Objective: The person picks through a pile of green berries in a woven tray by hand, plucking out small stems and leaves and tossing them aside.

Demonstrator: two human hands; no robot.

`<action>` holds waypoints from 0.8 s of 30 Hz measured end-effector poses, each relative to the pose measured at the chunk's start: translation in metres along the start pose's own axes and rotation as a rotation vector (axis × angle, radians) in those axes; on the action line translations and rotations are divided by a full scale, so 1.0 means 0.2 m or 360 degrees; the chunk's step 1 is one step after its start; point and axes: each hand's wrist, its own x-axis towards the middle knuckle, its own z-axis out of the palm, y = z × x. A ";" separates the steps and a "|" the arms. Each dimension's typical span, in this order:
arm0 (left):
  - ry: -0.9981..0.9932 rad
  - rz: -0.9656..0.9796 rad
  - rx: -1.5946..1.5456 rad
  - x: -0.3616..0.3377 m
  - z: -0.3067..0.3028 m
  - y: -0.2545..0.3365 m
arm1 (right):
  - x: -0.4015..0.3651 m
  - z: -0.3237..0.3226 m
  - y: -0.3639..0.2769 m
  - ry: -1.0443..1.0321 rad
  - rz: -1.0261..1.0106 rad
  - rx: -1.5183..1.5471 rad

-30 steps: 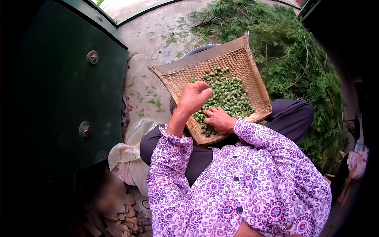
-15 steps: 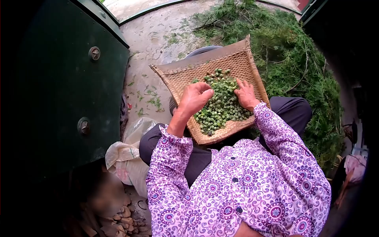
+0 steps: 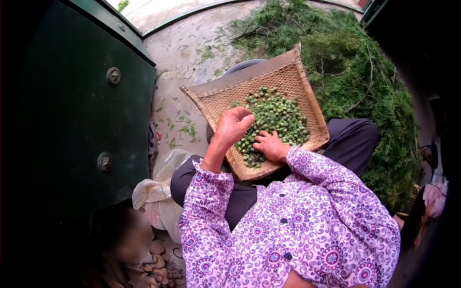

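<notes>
A woven winnowing basket (image 3: 307, 91) rests tilted across my lap, with a heap of small green seed cones (image 3: 278, 113) spread over its middle and near side. My left hand (image 3: 234, 126) hovers above the left part of the heap, thumb and fingers pressed together; whatever they hold, if anything, is hidden. Down among the cones near the front of the basket lies my right hand (image 3: 272, 146), its fingers spread and touching them.
Cut green conifer branches (image 3: 355, 72) are piled on the floor at right. Behind the basket shows the rim of a round basin (image 3: 242, 66). A pale woven sack (image 3: 161, 199) stands at my left, near a dark green door (image 3: 81, 115). Wood pieces (image 3: 153, 269) lie below.
My right hand has moved from the right side of the heap toward the front and left. My left hand has shifted slightly left and down, still closed.
</notes>
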 end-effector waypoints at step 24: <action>-0.0007 0.0053 0.0055 -0.02 0.00 0.04 | -0.10 -0.25 0.39 0.0355 0.0665 0.0101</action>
